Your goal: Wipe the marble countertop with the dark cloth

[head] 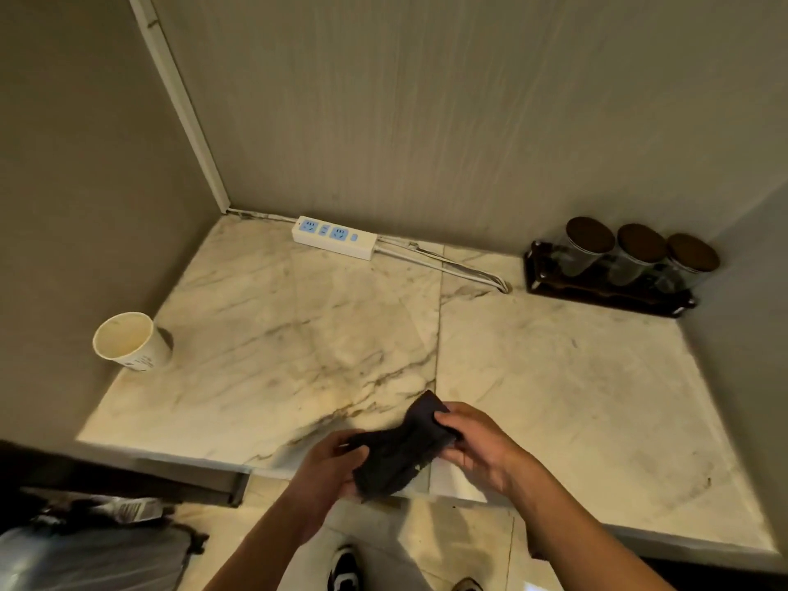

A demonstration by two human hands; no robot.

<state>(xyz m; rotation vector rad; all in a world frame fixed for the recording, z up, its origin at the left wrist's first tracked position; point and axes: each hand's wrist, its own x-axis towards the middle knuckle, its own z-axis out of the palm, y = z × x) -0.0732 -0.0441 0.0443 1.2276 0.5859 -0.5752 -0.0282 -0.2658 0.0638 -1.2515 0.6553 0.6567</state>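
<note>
While both hands close on it, the dark cloth (401,447) hangs bunched between them near the lower middle of the frame, over the front edge of the marble countertop (298,334). The left hand (328,467) grips the cloth's lower left part, thumb on top and fingers curled underneath. The right hand (477,445) pinches the upper right end, fingertips pressed onto a folded corner that points up and away. The cloth sags between the two grips; whether its underside touches the marble cannot be told.

Both bare forearms run in from the bottom edge of the frame. Below them lies pale tiled floor, with a dark shoe (345,569) showing at the bottom centre.

Out from the hands, the countertop spreads across the middle of the frame, cream with grey-brown veins, and a straight seam (439,334) runs from just above the cloth up toward the back wall. At the left edge of the marble stands a white paper cup (128,341), upright and open, against the side wall. At the back, upper centre, a white power strip (334,237) with blue sockets lies along the wall, its cable (447,266) trailing right across the marble. In the right rear corner a dark tray (605,292) carries three glass jars (639,258) with dark round lids, set side by side in a row.
</note>
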